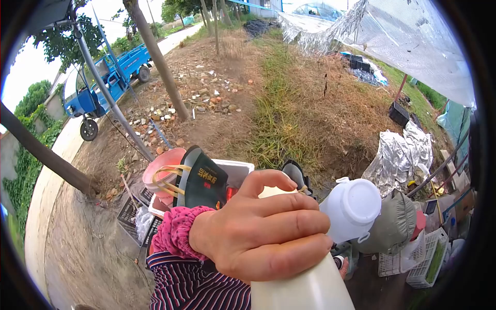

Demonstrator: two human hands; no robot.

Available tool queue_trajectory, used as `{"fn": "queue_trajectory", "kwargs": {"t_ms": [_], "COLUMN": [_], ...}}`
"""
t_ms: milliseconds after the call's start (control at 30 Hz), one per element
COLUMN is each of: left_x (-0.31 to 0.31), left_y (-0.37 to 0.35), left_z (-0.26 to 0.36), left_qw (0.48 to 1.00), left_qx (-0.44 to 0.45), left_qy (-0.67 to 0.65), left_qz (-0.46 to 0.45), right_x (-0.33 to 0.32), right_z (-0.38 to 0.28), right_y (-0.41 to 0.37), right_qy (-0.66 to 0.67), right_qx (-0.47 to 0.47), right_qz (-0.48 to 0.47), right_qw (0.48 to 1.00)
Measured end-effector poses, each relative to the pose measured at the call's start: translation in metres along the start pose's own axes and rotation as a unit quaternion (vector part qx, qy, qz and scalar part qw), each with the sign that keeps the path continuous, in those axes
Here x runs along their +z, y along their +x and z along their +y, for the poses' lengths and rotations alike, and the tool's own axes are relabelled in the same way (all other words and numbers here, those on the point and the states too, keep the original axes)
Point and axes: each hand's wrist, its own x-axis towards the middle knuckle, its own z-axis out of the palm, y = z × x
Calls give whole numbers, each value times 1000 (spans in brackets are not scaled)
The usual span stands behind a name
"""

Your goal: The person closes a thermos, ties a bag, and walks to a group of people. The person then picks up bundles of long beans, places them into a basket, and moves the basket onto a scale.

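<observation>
My left hand [268, 227], coming from a pink dotted cuff and a striped sleeve, lies over a smooth cream-white rounded object [307, 292] with its fingers bent around it. The thumb is hidden, and the object runs out of the bottom of the view. Just right of the fingertips is a white plastic container [351, 209] with a round lid. A dark green bag [205, 178] with yellow handles stands beyond the wrist, beside a pink bucket [166, 168]. My right hand is not visible.
A dark crate [129, 219] stands at the left, near tree trunks and a metal pole. White baskets [430, 258] and a grey-green covered bundle [388, 225] are at the right. Silver sheeting [400, 157] lies beyond. A blue three-wheeled truck [116, 77] is parked at the upper left.
</observation>
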Motion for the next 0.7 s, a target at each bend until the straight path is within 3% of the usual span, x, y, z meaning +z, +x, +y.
{"fn": "queue_trajectory", "kwargs": {"t_ms": [700], "left_x": [-21], "left_y": [8], "left_z": [-8], "left_qw": [998], "left_qx": [26], "left_qy": [53], "left_qz": [0], "right_x": [-11], "right_z": [-4], "right_y": [18], "right_qy": [21], "right_qx": [-2], "right_qz": [0], "right_qw": [1000]}}
